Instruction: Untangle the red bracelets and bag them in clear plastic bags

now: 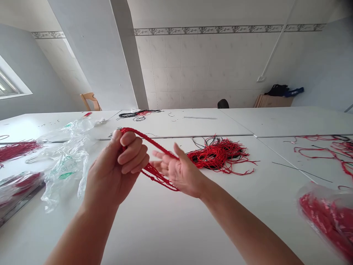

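Note:
Red braided cords [150, 140] stretch in a loop between my two hands, above the white table. My left hand [121, 158] is closed in a fist around one end of them, with the cords coming out at its top and lower right side. My right hand [178, 169] has its fingers apart, palm turned toward the left, and the cords pass against its palm and fingers. Just behind my right hand, a pile of red and black cords [220, 154] lies on the table.
Crumpled clear plastic bags [68, 158] lie at the left, beside red cords [19, 150]. A bag of red cords [328, 221] sits at the right front. Black cords [138, 114] and a thin strip [200, 117] are on the far part of the white table [171, 228].

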Demonstrator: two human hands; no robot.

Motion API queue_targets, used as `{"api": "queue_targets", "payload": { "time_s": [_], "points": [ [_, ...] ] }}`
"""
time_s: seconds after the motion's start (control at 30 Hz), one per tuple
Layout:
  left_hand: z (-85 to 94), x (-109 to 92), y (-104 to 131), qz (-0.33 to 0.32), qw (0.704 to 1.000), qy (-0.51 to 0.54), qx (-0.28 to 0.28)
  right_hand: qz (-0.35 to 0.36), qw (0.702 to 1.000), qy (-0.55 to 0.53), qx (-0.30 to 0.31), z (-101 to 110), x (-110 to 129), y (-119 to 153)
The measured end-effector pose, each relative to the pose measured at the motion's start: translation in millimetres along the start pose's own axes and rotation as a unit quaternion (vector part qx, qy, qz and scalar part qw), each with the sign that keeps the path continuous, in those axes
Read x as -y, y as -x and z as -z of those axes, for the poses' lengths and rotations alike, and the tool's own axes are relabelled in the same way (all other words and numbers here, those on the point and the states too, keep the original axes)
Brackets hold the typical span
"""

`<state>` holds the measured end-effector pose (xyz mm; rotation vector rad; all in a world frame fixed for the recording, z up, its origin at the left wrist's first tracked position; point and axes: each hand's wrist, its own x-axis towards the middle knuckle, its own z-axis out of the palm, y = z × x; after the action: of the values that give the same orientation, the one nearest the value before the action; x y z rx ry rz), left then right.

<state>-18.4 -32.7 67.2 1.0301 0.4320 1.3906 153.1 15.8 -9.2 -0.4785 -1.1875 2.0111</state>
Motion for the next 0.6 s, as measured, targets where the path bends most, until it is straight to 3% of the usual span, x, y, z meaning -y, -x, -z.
{"api": "queue_targets", "payload": {
  "time_s": [0.1, 0.17, 0.23, 0.43, 0.6],
  "points": [
    [2.6, -7, -3, 0.002, 1.000, -0.010, -0.029, -0.052, 0.983, 0.136, 0.112, -10, -10, 4],
    [7.0, -10, -7, 0.011, 0.999, 0.006, -0.052, -0.049, 0.959, 0.254, 0.112, -16, -17, 7],
    [11.9, -12, -11, 0.016, 0.995, 0.051, -0.090, -0.027, 0.948, 0.304, 0.094, -20, -21, 8],
    [22.9, -19, -18, 0.084, 0.950, 0.227, -0.197, -0.002, 0.980, 0.193, 0.049, -14, -25, -2],
    [33.2, -20, -21, 0.106, 0.925, 0.278, -0.235, 0.018, 0.975, 0.218, 0.038, -4, -34, -9]
  ]
}}
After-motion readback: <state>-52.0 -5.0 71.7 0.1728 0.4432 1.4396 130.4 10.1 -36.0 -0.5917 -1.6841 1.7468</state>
